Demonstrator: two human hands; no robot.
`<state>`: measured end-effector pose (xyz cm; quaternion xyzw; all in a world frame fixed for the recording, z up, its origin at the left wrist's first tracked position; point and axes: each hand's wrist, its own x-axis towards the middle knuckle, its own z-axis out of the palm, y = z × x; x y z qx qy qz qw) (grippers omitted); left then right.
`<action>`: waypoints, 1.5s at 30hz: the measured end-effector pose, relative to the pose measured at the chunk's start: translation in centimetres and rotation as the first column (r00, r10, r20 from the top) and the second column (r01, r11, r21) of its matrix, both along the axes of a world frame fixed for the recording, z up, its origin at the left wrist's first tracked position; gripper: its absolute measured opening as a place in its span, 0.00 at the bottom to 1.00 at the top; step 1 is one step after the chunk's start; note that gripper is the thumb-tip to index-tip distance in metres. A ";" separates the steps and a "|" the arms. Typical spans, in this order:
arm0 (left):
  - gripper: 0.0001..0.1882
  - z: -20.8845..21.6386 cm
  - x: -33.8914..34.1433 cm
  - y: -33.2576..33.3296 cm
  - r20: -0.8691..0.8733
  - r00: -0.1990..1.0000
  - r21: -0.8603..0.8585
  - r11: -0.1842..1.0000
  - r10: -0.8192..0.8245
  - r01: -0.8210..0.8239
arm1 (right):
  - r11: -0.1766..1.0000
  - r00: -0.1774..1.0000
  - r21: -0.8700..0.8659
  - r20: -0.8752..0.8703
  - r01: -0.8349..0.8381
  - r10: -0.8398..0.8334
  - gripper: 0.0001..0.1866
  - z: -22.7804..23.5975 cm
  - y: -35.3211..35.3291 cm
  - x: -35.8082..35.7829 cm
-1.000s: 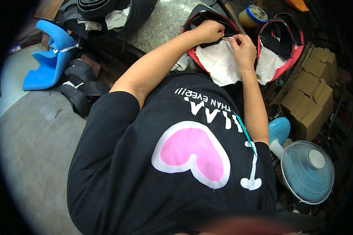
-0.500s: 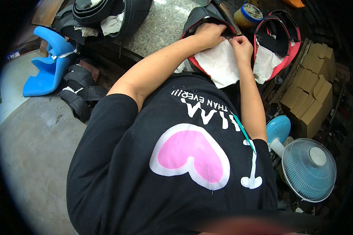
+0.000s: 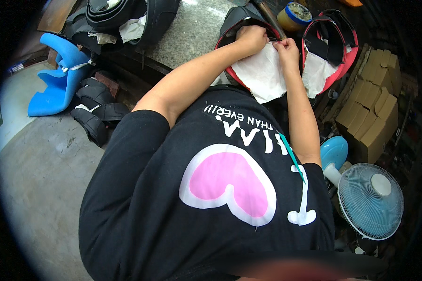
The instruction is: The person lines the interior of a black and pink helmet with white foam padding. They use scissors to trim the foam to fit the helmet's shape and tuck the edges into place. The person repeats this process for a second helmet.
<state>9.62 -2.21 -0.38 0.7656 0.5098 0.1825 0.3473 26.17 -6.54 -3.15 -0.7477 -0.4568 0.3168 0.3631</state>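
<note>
A curved black upper with red edging and a loose white cloth lining sits against my front, at the top of the view. My left hand bends over the lining's top edge, its fingers curled and partly hidden inside the opening. Close beside it, my right hand pinches the lining's upper right corner between thumb and fingers. A second black and red upper with its own white lining lies just right of my right hand.
Stacked black straps with white lining lie on a speckled stone slab. A lidded jar stands behind the uppers, beside a tool handle. Cardboard boxes and a fan are right; a blue chair is left.
Both hands have shifted very slightly, the right one a little up and left along the lining's edge. They stay on the same upper.
</note>
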 end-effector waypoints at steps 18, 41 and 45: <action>0.10 0.6 0.0 -2.1 -0.123 0.982 0.258 0.950 -0.146 0.174 | 0.967 0.783 0.085 0.606 -0.239 0.140 0.18 3.9 -2.1 -2.2; 0.11 -0.4 -2.4 -2.0 0.246 0.954 -0.010 0.984 -0.171 0.179 | 0.787 0.721 0.056 0.443 -0.615 0.532 0.07 5.5 -1.1 0.4; 0.09 -0.4 -2.3 -2.0 0.196 0.966 0.049 0.985 -0.169 0.163 | 0.747 0.587 0.004 0.622 -0.665 0.519 0.06 6.8 -1.5 -0.1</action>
